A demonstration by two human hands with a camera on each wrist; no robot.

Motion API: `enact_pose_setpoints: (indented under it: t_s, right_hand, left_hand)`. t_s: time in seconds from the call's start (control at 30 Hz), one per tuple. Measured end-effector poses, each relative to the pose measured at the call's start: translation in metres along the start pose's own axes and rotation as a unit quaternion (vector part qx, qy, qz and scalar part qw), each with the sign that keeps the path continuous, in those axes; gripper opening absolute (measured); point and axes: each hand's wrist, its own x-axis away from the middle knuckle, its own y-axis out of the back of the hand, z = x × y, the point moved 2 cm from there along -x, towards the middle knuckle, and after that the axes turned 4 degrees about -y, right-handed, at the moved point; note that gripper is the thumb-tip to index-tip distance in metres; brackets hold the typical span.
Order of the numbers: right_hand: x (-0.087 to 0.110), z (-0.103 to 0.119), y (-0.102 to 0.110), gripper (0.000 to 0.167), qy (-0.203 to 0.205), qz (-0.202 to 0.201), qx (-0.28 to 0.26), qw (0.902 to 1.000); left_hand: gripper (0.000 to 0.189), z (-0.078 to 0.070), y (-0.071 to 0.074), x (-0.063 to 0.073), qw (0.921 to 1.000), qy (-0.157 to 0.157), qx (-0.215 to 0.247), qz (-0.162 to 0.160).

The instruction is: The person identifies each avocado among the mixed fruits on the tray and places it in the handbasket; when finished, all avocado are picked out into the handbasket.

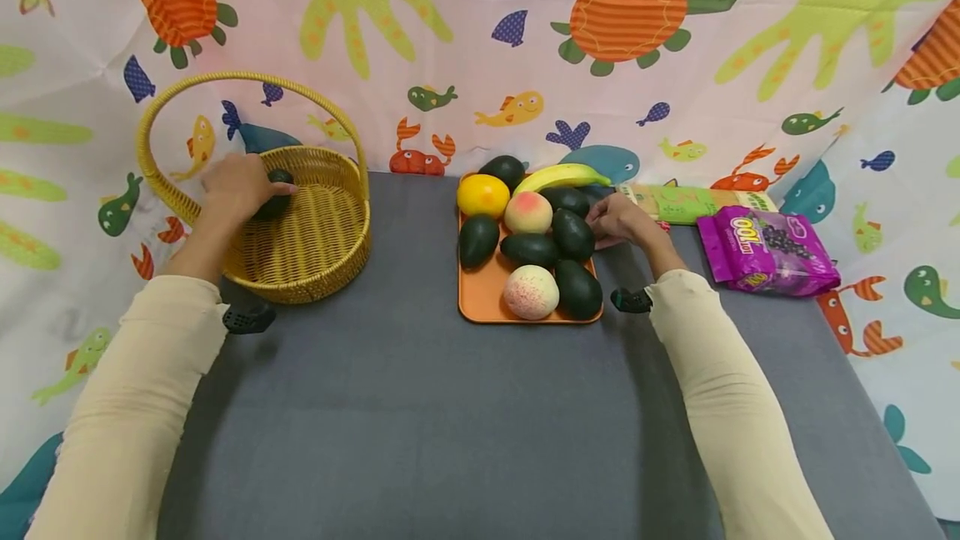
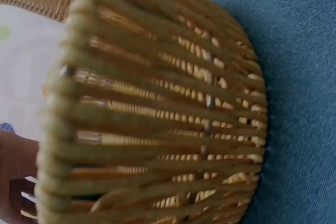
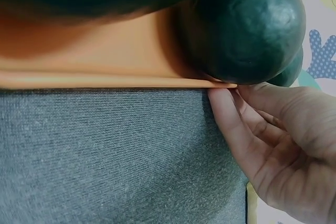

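Note:
My left hand (image 1: 234, 187) reaches over the rim of the yellow wicker basket (image 1: 318, 273) and grips a dark green avocado (image 1: 275, 205) inside it. The basket's woven wall fills most of the left wrist view, where the left hand (image 2: 18, 174) shows only at the left edge. At the right edge of the orange tray (image 1: 480, 305), my right hand (image 1: 618, 222) pinches the rim between thumb and fingers, close beside an avocado (image 3: 252, 30). The tray bears several avocados, a banana (image 1: 562, 177), an orange-yellow round fruit (image 1: 482, 196) and two peaches, one pink (image 1: 528, 212), one speckled (image 1: 531, 292).
Right of the tray lie a purple bag with grapes printed on it (image 1: 772, 250) and a green-and-yellow packet (image 1: 686, 202). The basket's tall handle (image 1: 251, 76) arches above it. A cloth printed with sea animals (image 1: 465, 65) hangs behind the grey table (image 1: 405, 407).

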Motion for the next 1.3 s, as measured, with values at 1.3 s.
enact_pose_setpoints:
  t_s: [1.3]
  right_hand:
    - [-0.001, 0.003, 0.001, 0.025, -0.026, 0.004, 0.0, 0.9997]
  left_hand:
    - [0.047, -0.135, 0.053, 0.089, 0.9891, -0.128, 0.053, -0.049]
